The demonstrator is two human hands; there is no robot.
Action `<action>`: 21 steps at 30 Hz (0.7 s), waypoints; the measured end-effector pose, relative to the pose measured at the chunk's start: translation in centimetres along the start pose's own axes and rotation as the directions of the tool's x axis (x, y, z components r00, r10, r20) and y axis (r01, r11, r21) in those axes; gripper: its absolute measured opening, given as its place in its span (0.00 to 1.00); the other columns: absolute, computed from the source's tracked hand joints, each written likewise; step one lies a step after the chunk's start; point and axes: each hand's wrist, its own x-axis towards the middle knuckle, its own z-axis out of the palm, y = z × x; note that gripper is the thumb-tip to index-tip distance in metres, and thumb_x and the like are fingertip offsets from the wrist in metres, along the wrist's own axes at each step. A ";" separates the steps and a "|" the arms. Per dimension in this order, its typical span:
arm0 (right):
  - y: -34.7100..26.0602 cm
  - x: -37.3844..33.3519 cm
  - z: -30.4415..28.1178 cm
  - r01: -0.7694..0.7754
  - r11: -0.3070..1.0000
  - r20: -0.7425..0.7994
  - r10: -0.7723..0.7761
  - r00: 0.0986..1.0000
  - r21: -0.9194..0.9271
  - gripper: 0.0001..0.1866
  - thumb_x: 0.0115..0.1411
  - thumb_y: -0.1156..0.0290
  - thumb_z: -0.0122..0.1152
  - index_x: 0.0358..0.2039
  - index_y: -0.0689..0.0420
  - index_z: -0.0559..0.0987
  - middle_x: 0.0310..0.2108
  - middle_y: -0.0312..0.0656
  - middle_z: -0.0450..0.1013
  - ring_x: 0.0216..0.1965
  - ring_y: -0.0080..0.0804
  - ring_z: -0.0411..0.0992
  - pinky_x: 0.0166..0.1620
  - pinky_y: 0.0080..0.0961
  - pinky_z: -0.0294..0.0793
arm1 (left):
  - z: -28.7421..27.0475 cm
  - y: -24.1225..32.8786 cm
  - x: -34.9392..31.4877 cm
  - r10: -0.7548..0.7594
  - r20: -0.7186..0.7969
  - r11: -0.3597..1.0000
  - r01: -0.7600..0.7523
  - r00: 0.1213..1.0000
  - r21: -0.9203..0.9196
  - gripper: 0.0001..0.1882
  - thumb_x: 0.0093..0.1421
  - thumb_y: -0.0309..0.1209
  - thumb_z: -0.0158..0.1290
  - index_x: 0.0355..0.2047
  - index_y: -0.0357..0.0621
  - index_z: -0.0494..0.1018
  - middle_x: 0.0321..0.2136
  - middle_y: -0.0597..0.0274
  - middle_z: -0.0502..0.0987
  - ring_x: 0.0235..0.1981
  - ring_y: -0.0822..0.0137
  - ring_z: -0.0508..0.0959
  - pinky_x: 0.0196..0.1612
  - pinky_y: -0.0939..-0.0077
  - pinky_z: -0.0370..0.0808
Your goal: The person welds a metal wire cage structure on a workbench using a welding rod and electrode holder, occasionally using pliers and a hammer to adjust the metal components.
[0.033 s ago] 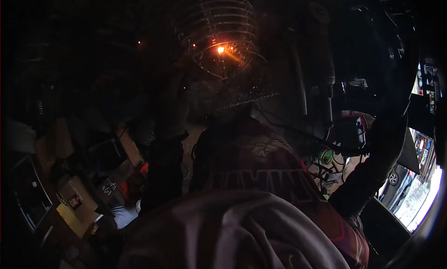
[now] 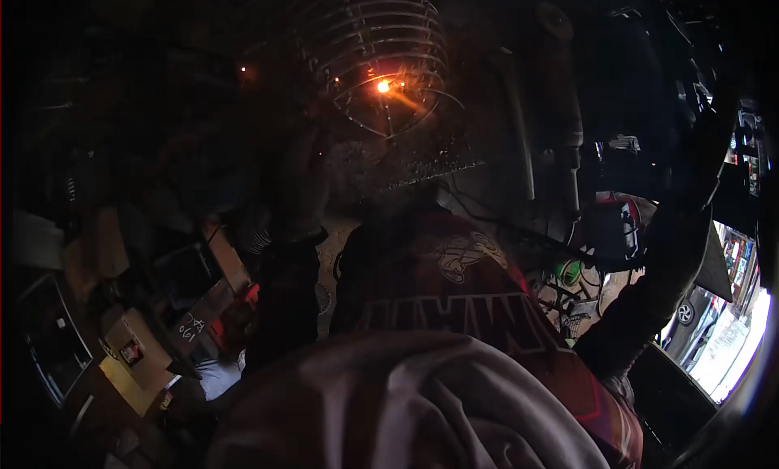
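Note:
A cage of curved metal rods [image 2: 388, 35] stands at the top middle, narrowing to a point at its near end. Inside that point burns a bright orange glow [image 2: 383, 87], with small sparks around it. My left arm, in a dark sleeve [image 2: 288, 286], reaches up toward the near left of the cage. At its end my left hand [image 2: 305, 195], seemingly gloved, is a dim shape with its fingers lost in the dark. My right arm [image 2: 641, 303] rises along the right side, and its hand is hidden in shadow. What either hand holds does not show.
A dark plate edge with bright specks [image 2: 434, 177] lies just nearer than the cage. Upright pipes [image 2: 572, 120] stand right of it. Boxes and boards [image 2: 134, 355] crowd the lower left. A green round object [image 2: 568, 273] lies among cables. A car [image 2: 690, 319] shows outside at right.
The picture is slightly brighter now. The glow, the cage and both arms are in almost the same places.

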 end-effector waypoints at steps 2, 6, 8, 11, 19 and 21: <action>0.5 0.0 -2.0 0.027 1.000 -0.045 -0.026 0.999 0.013 0.24 0.73 0.69 0.55 0.66 0.65 0.71 0.49 0.44 0.79 0.41 0.24 0.78 0.36 0.23 0.78 | 0.2 0.0 -0.1 -0.054 0.032 0.998 0.055 0.998 -0.028 0.14 0.69 0.36 0.59 0.49 0.41 0.81 0.39 0.52 0.83 0.43 0.55 0.83 0.51 0.60 0.77; 0.5 -0.4 -3.7 -0.005 0.997 -0.158 0.017 0.987 0.079 0.24 0.78 0.63 0.48 0.64 0.69 0.71 0.44 0.40 0.78 0.38 0.20 0.75 0.37 0.19 0.75 | 0.1 0.2 0.2 -0.173 0.150 0.981 0.183 0.973 -0.056 0.15 0.69 0.37 0.59 0.49 0.40 0.81 0.40 0.51 0.84 0.42 0.54 0.84 0.47 0.62 0.78; 3.3 1.1 -8.3 0.296 0.830 0.052 -0.309 0.950 -0.472 0.24 0.78 0.61 0.47 0.63 0.69 0.72 0.36 0.36 0.73 0.32 0.19 0.69 0.32 0.17 0.67 | 0.0 0.3 0.2 -0.195 0.147 0.975 0.207 0.970 -0.077 0.15 0.69 0.37 0.60 0.48 0.40 0.81 0.39 0.52 0.84 0.41 0.55 0.85 0.45 0.63 0.79; 3.4 0.3 -8.0 0.276 0.764 0.042 -0.311 0.950 -0.583 0.22 0.77 0.62 0.48 0.60 0.67 0.74 0.35 0.38 0.74 0.30 0.21 0.69 0.31 0.18 0.66 | 0.3 0.0 -0.1 -0.171 0.096 0.985 0.168 0.981 0.037 0.14 0.68 0.37 0.61 0.47 0.41 0.82 0.37 0.51 0.84 0.39 0.53 0.85 0.42 0.64 0.80; 3.3 -1.7 -7.9 -0.086 0.996 -0.158 0.083 0.984 -0.007 0.20 0.76 0.61 0.49 0.54 0.67 0.76 0.32 0.39 0.76 0.27 0.22 0.71 0.30 0.18 0.66 | -0.2 0.1 0.2 -0.120 0.067 0.983 0.109 0.991 0.149 0.15 0.68 0.41 0.60 0.45 0.42 0.83 0.37 0.49 0.85 0.39 0.50 0.85 0.43 0.60 0.80; 2.8 -2.4 -6.7 -0.075 0.993 -0.153 0.060 0.986 -0.092 0.20 0.76 0.61 0.50 0.53 0.66 0.76 0.30 0.38 0.75 0.26 0.21 0.71 0.29 0.17 0.65 | -0.1 -0.2 0.0 -0.108 0.067 0.979 0.094 0.992 0.182 0.16 0.68 0.42 0.60 0.45 0.42 0.83 0.37 0.49 0.85 0.39 0.50 0.85 0.43 0.60 0.80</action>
